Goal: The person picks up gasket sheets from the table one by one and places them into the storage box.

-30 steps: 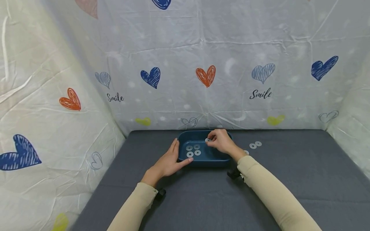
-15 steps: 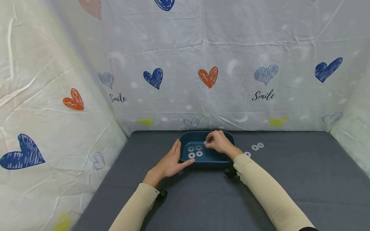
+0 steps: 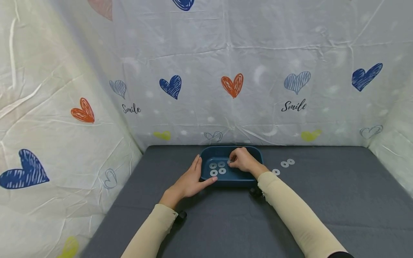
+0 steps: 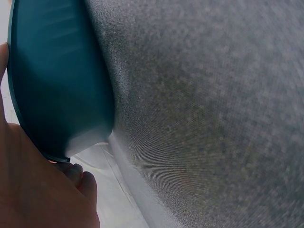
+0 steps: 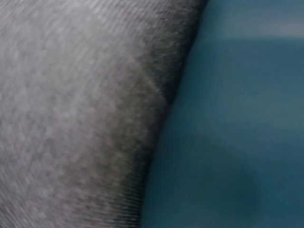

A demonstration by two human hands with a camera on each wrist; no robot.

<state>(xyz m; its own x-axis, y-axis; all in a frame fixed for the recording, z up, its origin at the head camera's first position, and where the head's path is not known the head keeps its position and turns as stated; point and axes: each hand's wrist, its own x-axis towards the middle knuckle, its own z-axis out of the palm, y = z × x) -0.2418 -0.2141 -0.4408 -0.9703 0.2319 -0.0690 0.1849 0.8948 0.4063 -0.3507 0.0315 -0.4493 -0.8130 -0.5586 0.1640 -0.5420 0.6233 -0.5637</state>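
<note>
A blue rectangular tray [image 3: 237, 182] sits near the table's back edge. Several flat pale washers [image 3: 214, 172] lie in its left half in two short rows. My left hand [image 3: 188, 182] rests against the tray's left end, fingers straight along the side and thumb at the front rim. The left wrist view shows this hand [image 4: 42, 185] at the corner of the tray [image 4: 61, 85]. Inside the tray, my right hand [image 3: 244, 160] pinches a washer [image 3: 228, 162] low beside the others, mostly covered by the fingertips. The right wrist view holds only the tray's wall [image 5: 237, 118] and cloth.
Three more washers [image 3: 284, 164] lie on the dark grey tablecloth [image 3: 226, 222] to the right of the tray, the nearest by my right wrist. A pale curtain printed with hearts [image 3: 196, 107] hangs right behind the table and along both sides.
My right hand has moved slightly left and down inside the tray with the pinched washer, toward the row of washers. The left hand keeps its place on the tray. The head view has shifted slightly.
</note>
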